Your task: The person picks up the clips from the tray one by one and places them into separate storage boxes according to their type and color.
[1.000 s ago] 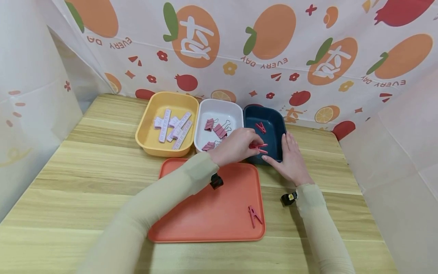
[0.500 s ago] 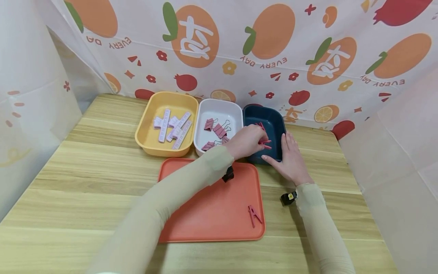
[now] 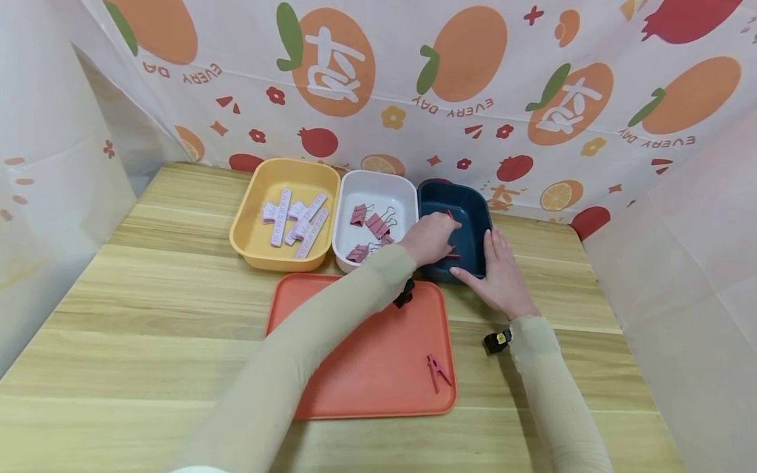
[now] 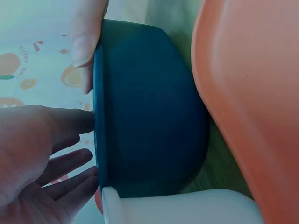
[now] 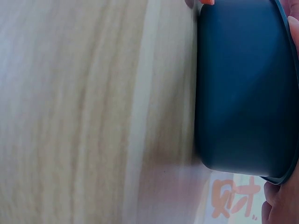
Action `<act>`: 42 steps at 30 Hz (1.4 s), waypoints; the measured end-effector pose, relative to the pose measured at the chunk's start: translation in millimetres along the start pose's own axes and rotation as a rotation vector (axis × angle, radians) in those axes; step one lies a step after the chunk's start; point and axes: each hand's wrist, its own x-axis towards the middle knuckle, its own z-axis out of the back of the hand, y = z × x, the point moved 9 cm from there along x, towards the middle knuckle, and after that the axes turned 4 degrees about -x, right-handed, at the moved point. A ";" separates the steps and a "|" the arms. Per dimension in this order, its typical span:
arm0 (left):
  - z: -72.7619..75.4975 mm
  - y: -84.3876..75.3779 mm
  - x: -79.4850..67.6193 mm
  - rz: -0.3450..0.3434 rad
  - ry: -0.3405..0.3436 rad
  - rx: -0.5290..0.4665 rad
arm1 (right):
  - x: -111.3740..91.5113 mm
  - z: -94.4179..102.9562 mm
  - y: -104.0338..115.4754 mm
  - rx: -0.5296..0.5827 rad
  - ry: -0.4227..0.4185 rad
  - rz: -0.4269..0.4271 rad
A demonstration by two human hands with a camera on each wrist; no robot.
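Note:
My left hand (image 3: pixel 430 239) reaches over the dark blue bin (image 3: pixel 467 197). In the left wrist view its fingers (image 4: pixel 70 161) are spread and pass behind the rim, so the fingertips are hidden. Around that hand, parts of two red clothespins show in the bin; the nearer clothespin (image 3: pixel 453 255) is mostly covered. My right hand (image 3: pixel 503 279) rests against the bin's right side with straight fingers, its thumb at the front rim. Another red clothespin (image 3: pixel 438 372) lies on the orange tray (image 3: pixel 367 387).
Left of the dark bin stands a white bin (image 3: pixel 378 180) with several pink binder clips (image 3: pixel 377 226). Beside that, a yellow bin (image 3: pixel 248 230) holds several lilac ruler-shaped clips (image 3: pixel 280 217). A fruit-printed curtain (image 3: pixel 378 66) hangs behind the wooden table (image 3: pixel 148 315).
My left hand has moved right and farther into the dark bin, taking a pinched red clothespin down; its fingers are now apart. My right hand stays on the bin.

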 end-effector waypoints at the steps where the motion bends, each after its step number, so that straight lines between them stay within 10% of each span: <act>1: 1.2 -0.6 -0.7 -0.009 -0.003 0.000 | -0.1 0.2 -0.1 0.002 0.001 -0.001; 42: 24.4 -9.6 -64.0 -0.167 -0.079 -0.062 | -0.4 1.4 1.3 0.000 -0.004 0.002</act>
